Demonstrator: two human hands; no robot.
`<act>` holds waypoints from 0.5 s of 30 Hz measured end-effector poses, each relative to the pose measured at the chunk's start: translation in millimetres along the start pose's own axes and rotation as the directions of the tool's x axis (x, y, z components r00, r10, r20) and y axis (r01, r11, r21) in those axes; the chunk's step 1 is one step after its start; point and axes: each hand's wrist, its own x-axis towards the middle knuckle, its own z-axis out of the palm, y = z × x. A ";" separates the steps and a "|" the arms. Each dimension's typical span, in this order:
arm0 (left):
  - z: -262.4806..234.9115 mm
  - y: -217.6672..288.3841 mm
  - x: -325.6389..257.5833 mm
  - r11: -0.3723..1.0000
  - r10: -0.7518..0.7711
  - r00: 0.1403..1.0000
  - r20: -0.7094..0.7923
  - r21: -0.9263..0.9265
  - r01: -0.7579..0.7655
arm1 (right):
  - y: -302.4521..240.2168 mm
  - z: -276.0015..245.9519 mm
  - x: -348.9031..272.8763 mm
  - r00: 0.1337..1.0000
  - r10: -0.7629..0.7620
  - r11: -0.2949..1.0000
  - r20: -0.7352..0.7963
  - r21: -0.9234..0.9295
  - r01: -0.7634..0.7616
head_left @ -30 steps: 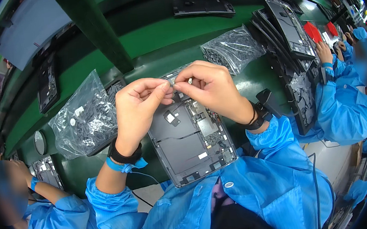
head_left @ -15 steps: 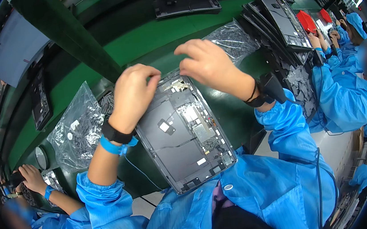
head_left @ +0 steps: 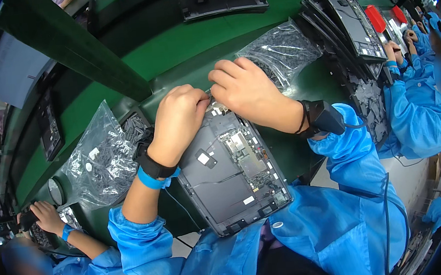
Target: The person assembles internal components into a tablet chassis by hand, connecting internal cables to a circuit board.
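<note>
An opened dark grey tablet housing (head_left: 218, 191) lies tilted on the bench against my body, its circuit board (head_left: 248, 156) exposed along the right side. At its far edge, my left hand (head_left: 178, 120) has thumb and forefinger pinched together. Close beside it, my right hand (head_left: 248, 94) bends over the same far edge with curled fingers that meet near the left fingertips. Whatever sits between the fingers is too small or hidden to make out. A blue wrist strap (head_left: 152, 181) with a cord circles my left wrist, below a black band.
Clear plastic bags of small dark parts lie left (head_left: 102, 160) and right (head_left: 281, 50). Stacked housings (head_left: 348, 22) stand far right above grey pieces (head_left: 370, 105). A green post (head_left: 77, 50) rises at left. Co-workers sit on both sides, one hand (head_left: 49, 217) at lower left.
My right hand has come down and its spread fingers have curled in at the housing's far edge. My left hand has shifted right, its fingers closing. The view has moved slightly.
</note>
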 end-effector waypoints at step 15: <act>3.1 0.3 -7.3 0.996 0.064 0.997 -0.035 0.057 -0.062 | 19.5 6.9 -1.3 0.987 -0.072 0.959 0.144 0.282 0.029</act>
